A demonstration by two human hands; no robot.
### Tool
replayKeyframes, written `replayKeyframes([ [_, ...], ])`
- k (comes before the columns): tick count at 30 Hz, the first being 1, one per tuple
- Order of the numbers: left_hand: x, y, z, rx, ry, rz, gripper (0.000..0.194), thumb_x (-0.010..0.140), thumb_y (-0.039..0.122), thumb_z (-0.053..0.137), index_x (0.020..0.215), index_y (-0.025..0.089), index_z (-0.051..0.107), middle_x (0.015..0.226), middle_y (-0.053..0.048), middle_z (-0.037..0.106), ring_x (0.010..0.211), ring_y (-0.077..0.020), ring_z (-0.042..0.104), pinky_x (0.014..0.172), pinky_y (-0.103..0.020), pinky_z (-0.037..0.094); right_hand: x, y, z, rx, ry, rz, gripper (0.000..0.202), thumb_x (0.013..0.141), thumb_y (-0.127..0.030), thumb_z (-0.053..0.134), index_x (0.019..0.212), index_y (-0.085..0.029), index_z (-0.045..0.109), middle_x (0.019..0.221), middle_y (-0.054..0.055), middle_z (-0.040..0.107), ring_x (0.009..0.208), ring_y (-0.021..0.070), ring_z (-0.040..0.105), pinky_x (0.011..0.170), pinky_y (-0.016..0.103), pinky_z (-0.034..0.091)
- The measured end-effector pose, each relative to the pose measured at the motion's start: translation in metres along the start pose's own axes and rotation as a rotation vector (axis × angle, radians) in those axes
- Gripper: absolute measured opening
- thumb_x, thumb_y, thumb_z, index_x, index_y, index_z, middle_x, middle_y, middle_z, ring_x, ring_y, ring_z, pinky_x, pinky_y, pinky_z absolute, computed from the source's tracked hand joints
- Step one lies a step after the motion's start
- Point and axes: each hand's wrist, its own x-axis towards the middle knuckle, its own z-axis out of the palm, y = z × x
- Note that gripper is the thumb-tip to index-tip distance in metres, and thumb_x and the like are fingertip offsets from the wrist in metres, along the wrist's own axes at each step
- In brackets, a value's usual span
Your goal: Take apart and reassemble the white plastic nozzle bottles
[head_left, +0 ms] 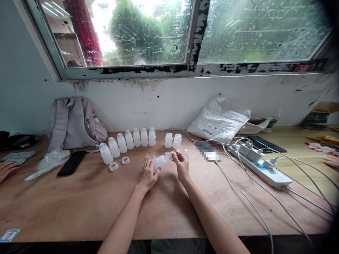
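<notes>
My left hand [147, 175] is wrapped round a frosted white bottle [159, 162], which lies tilted with its top toward the right. At that top end, my right hand [181, 164] pinches a clear cap [169, 154]. Behind my hands stand two bottles without caps [168, 140]. A curved row of several capped bottles [129, 139] runs to the left. Two white rings [125, 160] lie in front of that row. Small clear nipples [147, 156] sit beside my left fingers, and a small clear disc [186, 150] lies to the right.
A power strip [267, 173] with plugs and loose cables spreads over the right side. A plastic mailer bag [218, 120] leans on the wall. At left are a grey backpack [71, 123], a black phone [71, 163], a clear bag [50, 160] and another person's hand [7, 170].
</notes>
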Motion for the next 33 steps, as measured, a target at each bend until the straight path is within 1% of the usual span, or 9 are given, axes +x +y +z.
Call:
replayKeyframes([
  [2,0.000,-0.001,0.004,-0.052,0.006,-0.017,0.045,0.077,0.029,0.052,0.120,0.019,0.041,0.109,-0.009,0.051,0.103,-0.0223,0.047,0.089,-0.038,0.039,0.001,0.001,-0.001,-0.001,-0.003,-0.005,0.034,0.065,-0.039,0.065,0.091,-0.017,0.061,0.084,0.004,0.062,0.079,0.0172,0.058,0.072,0.032,0.047],
  [5,0.001,-0.004,0.009,-0.088,0.043,-0.077,0.047,0.066,0.029,0.064,0.110,0.020,0.050,0.101,-0.006,0.054,0.096,-0.0220,0.051,0.085,-0.036,0.042,0.000,0.000,-0.001,0.009,-0.025,0.006,0.033,0.065,-0.038,0.065,0.091,-0.018,0.060,0.084,0.004,0.062,0.080,0.0178,0.058,0.070,0.032,0.047],
  [8,0.001,-0.007,0.010,-0.120,0.054,-0.119,0.045,0.061,0.028,0.068,0.103,0.022,0.052,0.098,-0.004,0.057,0.092,-0.0210,0.053,0.082,-0.034,0.043,-0.001,-0.004,0.000,0.013,-0.047,0.040,0.031,0.065,-0.038,0.065,0.088,-0.018,0.060,0.079,0.004,0.064,0.077,0.0175,0.058,0.067,0.031,0.047],
  [13,0.001,-0.011,0.011,-0.149,0.014,-0.145,0.046,0.059,0.027,0.069,0.101,0.025,0.051,0.099,-0.002,0.059,0.091,-0.0204,0.055,0.078,-0.032,0.044,-0.003,-0.008,0.001,-0.028,-0.069,0.059,0.030,0.063,-0.039,0.066,0.084,-0.018,0.062,0.076,0.004,0.064,0.072,0.0175,0.058,0.062,0.030,0.047],
  [20,0.002,-0.009,0.009,-0.166,0.024,-0.136,0.044,0.059,0.024,0.068,0.100,0.024,0.052,0.100,-0.002,0.059,0.092,-0.0198,0.056,0.080,-0.031,0.044,-0.001,-0.002,0.001,-0.034,-0.078,0.068,0.030,0.062,-0.039,0.066,0.082,-0.018,0.060,0.071,0.003,0.062,0.068,0.0161,0.057,0.060,0.028,0.045],
  [26,0.002,-0.009,0.008,-0.186,0.045,-0.122,0.043,0.059,0.023,0.068,0.099,0.024,0.052,0.099,-0.001,0.060,0.091,-0.0191,0.056,0.078,-0.031,0.044,-0.003,0.002,0.002,-0.007,-0.101,0.119,0.029,0.065,-0.039,0.064,0.084,-0.018,0.059,0.075,0.003,0.061,0.070,0.0154,0.056,0.060,0.027,0.045],
  [33,0.001,-0.013,0.009,-0.181,0.029,-0.142,0.041,0.059,0.028,0.069,0.096,0.023,0.053,0.093,-0.001,0.060,0.087,-0.0198,0.056,0.075,-0.031,0.045,-0.005,0.008,0.001,0.003,-0.083,0.126,0.030,0.064,-0.040,0.064,0.084,-0.018,0.060,0.077,0.003,0.060,0.072,0.0163,0.056,0.059,0.027,0.046],
])
